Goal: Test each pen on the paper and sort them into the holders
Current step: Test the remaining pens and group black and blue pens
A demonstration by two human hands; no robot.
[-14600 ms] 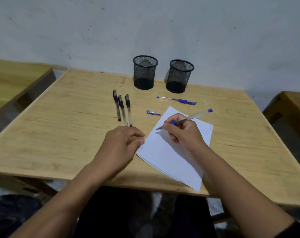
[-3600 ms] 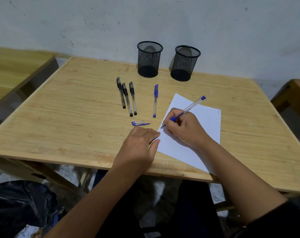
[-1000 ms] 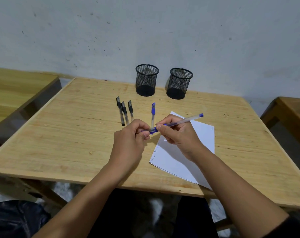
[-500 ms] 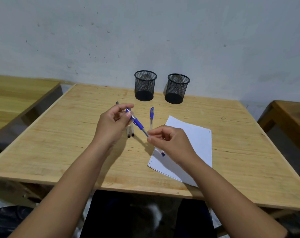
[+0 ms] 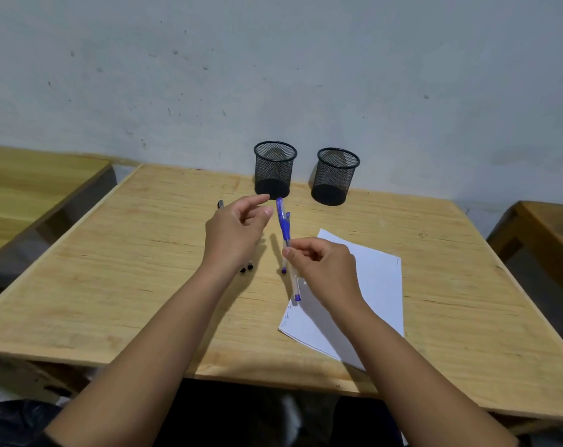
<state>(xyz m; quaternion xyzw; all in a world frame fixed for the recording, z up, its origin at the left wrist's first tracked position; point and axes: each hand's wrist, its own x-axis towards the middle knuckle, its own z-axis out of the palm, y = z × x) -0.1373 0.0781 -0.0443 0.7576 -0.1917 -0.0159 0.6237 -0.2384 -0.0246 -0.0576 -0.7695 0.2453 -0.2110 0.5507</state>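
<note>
My right hand point(image 5: 325, 269) pinches a capped blue pen point(image 5: 285, 227) above the table, its cap end pointing toward the holders. My left hand point(image 5: 238, 233) hovers just left of the cap, fingers apart and holding nothing. A second blue pen point(image 5: 284, 269) lies on the table behind the held one, mostly hidden. Black pens point(image 5: 246, 268) lie under my left hand; only their ends show. The white paper point(image 5: 376, 285), with small marks at its near left corner, lies below my right hand. Two black mesh holders, left point(image 5: 275, 169) and right point(image 5: 335, 177), stand at the far edge and look empty.
The wooden table point(image 5: 112, 285) stands against a grey wall. Another wooden surface point(image 5: 32, 188) is to the left across a gap, and one more point(image 5: 550, 227) to the right. The table's front edge runs just below my forearms.
My left hand has let go of the pen's cap end and opened. The capped blue pen has swung more upright in my right hand, pointing toward the holders.
</note>
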